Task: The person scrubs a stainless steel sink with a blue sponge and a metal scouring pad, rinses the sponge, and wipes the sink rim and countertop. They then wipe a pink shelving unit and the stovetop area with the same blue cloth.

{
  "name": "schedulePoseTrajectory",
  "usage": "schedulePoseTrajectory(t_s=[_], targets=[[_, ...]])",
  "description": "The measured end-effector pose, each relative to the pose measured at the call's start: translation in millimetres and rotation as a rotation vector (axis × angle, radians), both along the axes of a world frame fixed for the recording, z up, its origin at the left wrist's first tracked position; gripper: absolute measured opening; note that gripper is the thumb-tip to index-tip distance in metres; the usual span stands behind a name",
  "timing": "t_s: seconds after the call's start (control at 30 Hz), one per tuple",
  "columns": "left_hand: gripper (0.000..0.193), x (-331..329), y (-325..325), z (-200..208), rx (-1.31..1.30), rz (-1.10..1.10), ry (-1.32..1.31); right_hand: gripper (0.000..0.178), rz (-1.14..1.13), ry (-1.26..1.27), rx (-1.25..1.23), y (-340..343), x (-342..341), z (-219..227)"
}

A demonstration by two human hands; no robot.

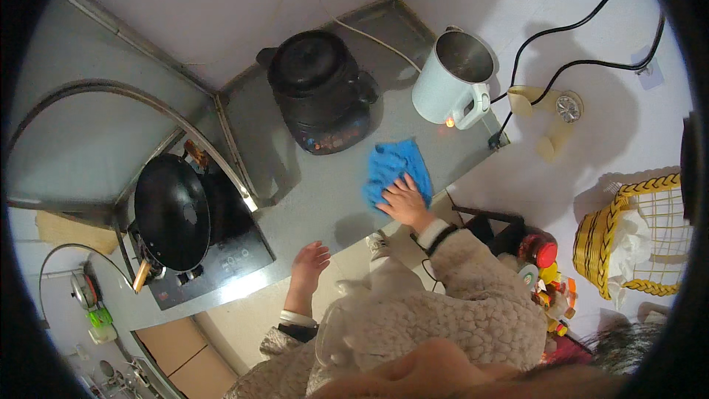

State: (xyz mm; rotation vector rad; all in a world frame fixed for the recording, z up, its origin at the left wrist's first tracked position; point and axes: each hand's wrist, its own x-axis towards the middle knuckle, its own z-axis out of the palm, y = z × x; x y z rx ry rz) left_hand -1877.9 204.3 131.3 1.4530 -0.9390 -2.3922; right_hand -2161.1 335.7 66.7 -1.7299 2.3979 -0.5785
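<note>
My right hand (406,203) presses a bunched blue cloth (402,162) onto the grey countertop (306,214), its fingers gripping the near part of the cloth. The cloth's left edge is smeared by motion. My left hand (309,262) hovers at the counter's front edge with fingers loosely bent and nothing in it. Beyond the cloth, to the left, stands a black lidded pot (314,70) on a dark electric base (332,133). To the cloth's far right is a pale blue kettle (454,77) with no lid on it and an orange light glowing near its handle.
A black wok (172,210) rests on a stove (221,266) at left, behind a curved metal-edged shield (96,155). Black cables (569,28) run along the right wall. A yellow woven basket (598,244) with white paper hangs right, above jars and bottles (550,281).
</note>
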Motion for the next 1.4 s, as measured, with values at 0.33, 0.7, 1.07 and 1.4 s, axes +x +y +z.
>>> schedulePoseTrajectory(t_s=[0.33,0.7,1.07,1.4], targets=[[0.033,16,1,1,0.030,0.102,-0.081,0.034,-0.821,0.327,0.165,62,-145,-37],[0.032,4,-1,24,-0.108,0.030,0.046,0.039,0.369,-0.198,0.217,-40,23,33],[0.032,162,-3,45,-0.156,0.349,0.094,0.050,-0.126,0.151,0.243,-99,183,-7],[0.029,422,11,47,-0.302,0.756,0.204,0.046,-0.174,-0.110,0.155,-138,315,-21]])
